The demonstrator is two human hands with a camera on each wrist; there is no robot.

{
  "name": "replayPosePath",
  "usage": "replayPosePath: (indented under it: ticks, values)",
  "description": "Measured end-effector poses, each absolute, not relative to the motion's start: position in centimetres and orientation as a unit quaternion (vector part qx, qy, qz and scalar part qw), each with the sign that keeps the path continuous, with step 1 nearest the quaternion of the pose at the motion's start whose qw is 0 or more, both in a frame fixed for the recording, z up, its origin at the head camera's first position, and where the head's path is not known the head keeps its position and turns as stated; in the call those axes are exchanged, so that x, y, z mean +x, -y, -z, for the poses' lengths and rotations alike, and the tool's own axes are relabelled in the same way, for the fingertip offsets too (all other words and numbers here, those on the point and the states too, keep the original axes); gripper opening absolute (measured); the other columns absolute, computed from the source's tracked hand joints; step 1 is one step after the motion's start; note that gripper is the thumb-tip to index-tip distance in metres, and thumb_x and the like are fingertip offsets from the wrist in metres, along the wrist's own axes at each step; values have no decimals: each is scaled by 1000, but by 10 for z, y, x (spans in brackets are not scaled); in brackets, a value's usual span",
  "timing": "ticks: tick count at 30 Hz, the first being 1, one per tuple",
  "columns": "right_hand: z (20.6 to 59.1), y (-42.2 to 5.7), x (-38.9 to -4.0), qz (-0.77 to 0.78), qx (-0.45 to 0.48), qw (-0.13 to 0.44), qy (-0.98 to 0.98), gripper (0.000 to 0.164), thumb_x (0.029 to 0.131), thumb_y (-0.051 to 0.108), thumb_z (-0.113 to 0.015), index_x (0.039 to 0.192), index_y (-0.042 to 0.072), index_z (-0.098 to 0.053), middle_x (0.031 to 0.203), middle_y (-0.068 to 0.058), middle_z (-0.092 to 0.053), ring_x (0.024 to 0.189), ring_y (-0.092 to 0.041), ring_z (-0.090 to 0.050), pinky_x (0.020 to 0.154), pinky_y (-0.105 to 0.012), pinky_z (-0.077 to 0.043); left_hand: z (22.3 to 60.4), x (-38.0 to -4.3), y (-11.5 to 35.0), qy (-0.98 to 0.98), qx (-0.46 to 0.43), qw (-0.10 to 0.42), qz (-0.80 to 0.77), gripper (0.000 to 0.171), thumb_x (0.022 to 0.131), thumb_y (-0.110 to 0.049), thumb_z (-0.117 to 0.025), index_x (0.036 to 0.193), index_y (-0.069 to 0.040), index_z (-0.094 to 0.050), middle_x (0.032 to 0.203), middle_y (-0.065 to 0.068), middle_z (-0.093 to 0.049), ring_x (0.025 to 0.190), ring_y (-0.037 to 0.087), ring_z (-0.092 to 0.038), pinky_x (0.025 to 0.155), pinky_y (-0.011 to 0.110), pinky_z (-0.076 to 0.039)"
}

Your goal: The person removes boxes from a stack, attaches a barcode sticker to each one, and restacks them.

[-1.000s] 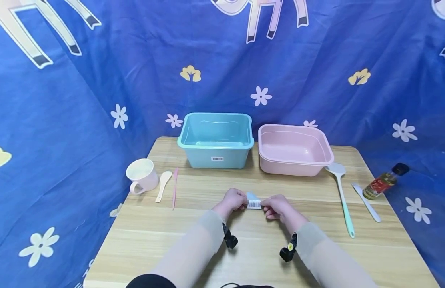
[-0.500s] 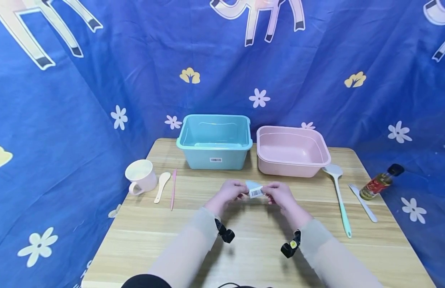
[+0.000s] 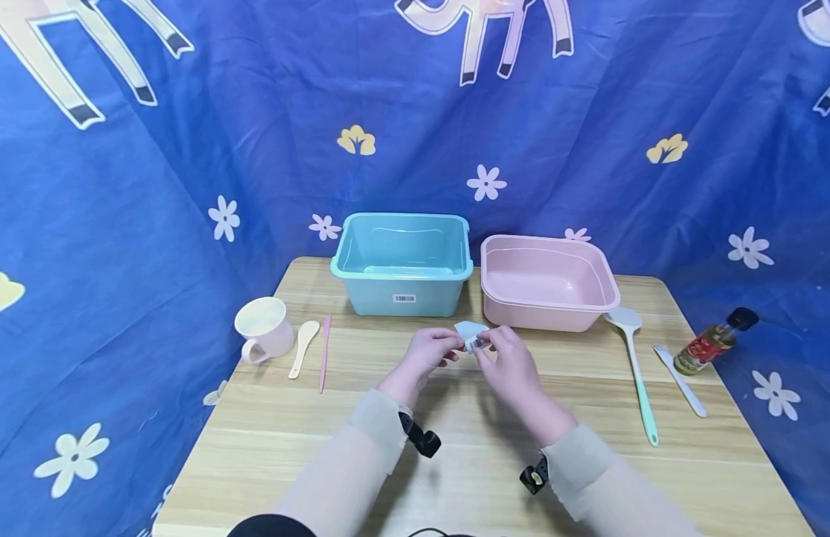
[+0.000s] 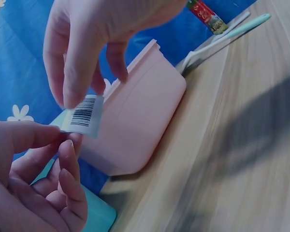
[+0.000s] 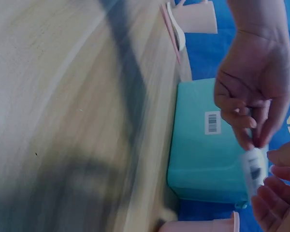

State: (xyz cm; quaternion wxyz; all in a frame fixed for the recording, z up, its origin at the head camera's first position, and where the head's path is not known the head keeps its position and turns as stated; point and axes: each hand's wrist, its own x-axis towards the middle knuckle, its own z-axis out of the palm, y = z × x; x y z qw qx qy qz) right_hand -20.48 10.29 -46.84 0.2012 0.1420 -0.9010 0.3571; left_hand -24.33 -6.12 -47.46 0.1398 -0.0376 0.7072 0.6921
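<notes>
A small light-blue piece with a white barcode label is raised over the middle of the table, between both hands. My left hand pinches its left edge between thumb and forefinger, the other fingers loosely curled. My right hand comes from the other side, thumb and forefinger pinching at the label end and covering part of it in the head view. In the right wrist view the label is blurred, with the right fingers along its side.
Behind the hands stand a turquoise bin and a pink basin. At left are a white mug, a white spoon and a pink stick. A long-handled spatula, pale knife and sauce bottle lie right.
Both hands have lifted the labelled piece and moved it away from me, towards the bins. My right hand has turned, its fingers shifting from the right edge onto the label.
</notes>
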Motion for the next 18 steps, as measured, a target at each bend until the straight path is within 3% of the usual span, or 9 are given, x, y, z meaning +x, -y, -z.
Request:
replayPosePath:
  ticks: [18]
  values:
    - [479, -90, -203, -401, 115, 224, 881, 22, 84, 4, -77, 105, 3, -75, 94, -4, -65, 87, -27, -64, 66, -32, -51, 472, -239, 60, -696, -27, 136, -705, 18, 86, -7, -70, 101, 4, -73, 89, 6, -73, 66, 12, -65, 61, 27, -47]
